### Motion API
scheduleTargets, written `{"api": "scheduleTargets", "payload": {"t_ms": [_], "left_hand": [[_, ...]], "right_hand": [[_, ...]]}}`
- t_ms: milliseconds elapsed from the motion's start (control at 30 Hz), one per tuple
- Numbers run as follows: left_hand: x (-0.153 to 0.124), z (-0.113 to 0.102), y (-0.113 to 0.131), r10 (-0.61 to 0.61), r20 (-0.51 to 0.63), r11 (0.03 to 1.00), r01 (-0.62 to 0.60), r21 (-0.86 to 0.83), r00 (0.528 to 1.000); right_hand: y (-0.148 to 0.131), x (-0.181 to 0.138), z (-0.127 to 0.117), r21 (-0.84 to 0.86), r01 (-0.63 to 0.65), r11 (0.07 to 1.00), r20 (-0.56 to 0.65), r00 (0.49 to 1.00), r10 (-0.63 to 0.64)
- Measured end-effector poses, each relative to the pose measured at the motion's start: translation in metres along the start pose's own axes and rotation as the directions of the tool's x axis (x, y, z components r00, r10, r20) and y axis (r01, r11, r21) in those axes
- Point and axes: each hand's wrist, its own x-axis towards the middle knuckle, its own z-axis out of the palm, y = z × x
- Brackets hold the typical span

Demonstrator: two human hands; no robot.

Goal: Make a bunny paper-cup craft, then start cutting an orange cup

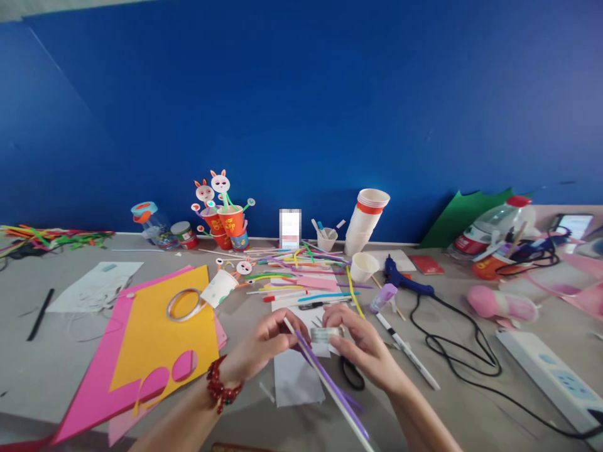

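Left hand [277, 334]: bare, slender fingers
Left wrist: beaded bracelet [220, 382], deep red, wound in several rows
Beads: small, rounded, glossy, a darker greenish one among them
Bracelet's lower edge: short red piece dangling
Left forearm [181, 411]: bare
Right hand [362, 338]: bare, slim-fingered
Right forearm [417, 408]: bare from the wrist down

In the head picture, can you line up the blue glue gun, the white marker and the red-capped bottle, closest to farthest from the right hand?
From the right hand:
1. White marker, just to its right.
2. Blue glue gun, right and farther back.
3. Red-capped bottle, far right, toward the back.
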Motion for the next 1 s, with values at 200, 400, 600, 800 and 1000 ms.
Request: {"api": "scheduleTargets", "payload": {"t_ms": [200, 400, 600, 800, 1000], "left_hand": [[0.006, -0.004, -0.011, -0.204, -0.076, 0.924, 0.167, -0.344, 0.976], [0.011, -0.002, -0.023, -0.288, -0.156, 0.879, 0.196, -0.435, 0.945], [0.01, -0.002, -0.025, -0.243, -0.166, 0.928, 0.18, -0.327, 0.956], [0.01, -0.001, -0.028, -0.191, -0.106, 0.941, 0.151, -0.303, 0.976], [0.009, -0.001, -0.03, -0.149, -0.067, 0.926, 0.116, -0.36, 0.986]], "right_hand": [[0.009, 0.006, 0.011, 0.029, -0.165, 0.986, 0.031, 0.986, 0.164], [0.016, 0.002, 0.01, -0.189, -0.303, 0.934, -0.029, 0.952, 0.303], [0.017, -0.045, -0.005, -0.707, -0.274, 0.652, -0.148, 0.959, 0.242], [0.028, -0.081, -0.006, -0.812, -0.308, 0.495, -0.189, 0.942, 0.276], [0.028, -0.073, -0.015, -0.676, -0.496, 0.545, -0.292, 0.859, 0.42]]}}
